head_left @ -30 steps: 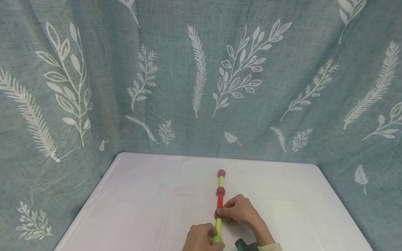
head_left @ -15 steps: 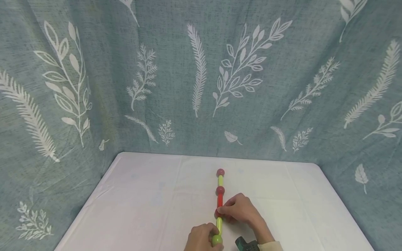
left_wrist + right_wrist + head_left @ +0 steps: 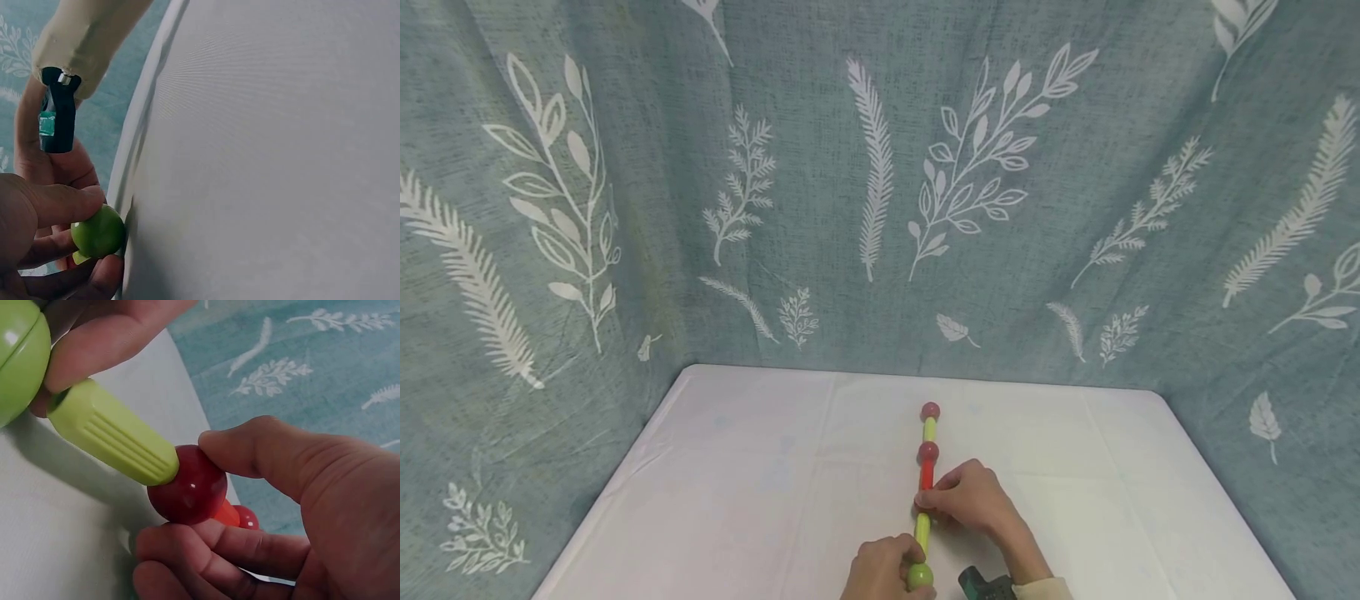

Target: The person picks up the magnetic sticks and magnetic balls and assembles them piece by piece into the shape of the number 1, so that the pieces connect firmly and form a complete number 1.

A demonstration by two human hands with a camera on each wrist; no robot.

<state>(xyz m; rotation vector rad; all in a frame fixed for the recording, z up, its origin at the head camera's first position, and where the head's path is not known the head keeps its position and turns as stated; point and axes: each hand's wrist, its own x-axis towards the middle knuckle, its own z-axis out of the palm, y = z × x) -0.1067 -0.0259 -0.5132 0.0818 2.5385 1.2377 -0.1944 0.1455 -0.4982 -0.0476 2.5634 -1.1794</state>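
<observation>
A line of balls and rods lies on the white table. My left hand (image 3: 883, 568) holds the green ball (image 3: 98, 231) at its near end, thumb on one side and fingers on the other. Beside that ball is a yellow-green rod (image 3: 115, 433); a left finger partly covers where the two meet, so I cannot tell whether they touch. The rod's other end sits against a dark red ball (image 3: 189, 485), which my right hand (image 3: 973, 500) pinches between thumb and fingers. Beyond come a red rod (image 3: 927, 474), another dark red ball (image 3: 928, 451), a second yellow-green rod (image 3: 930, 429) and the end ball (image 3: 930, 410).
A white cloth covers the table (image 3: 760, 483). Behind and beside it hangs a blue-green curtain (image 3: 820, 208) with white leaf prints. A dark device (image 3: 987, 585) is strapped at the right wrist, next to a cream sleeve (image 3: 1043, 589).
The red part of the line has shifted slightly away from me, together with the right hand. The left hand stays almost in place on the green ball.
</observation>
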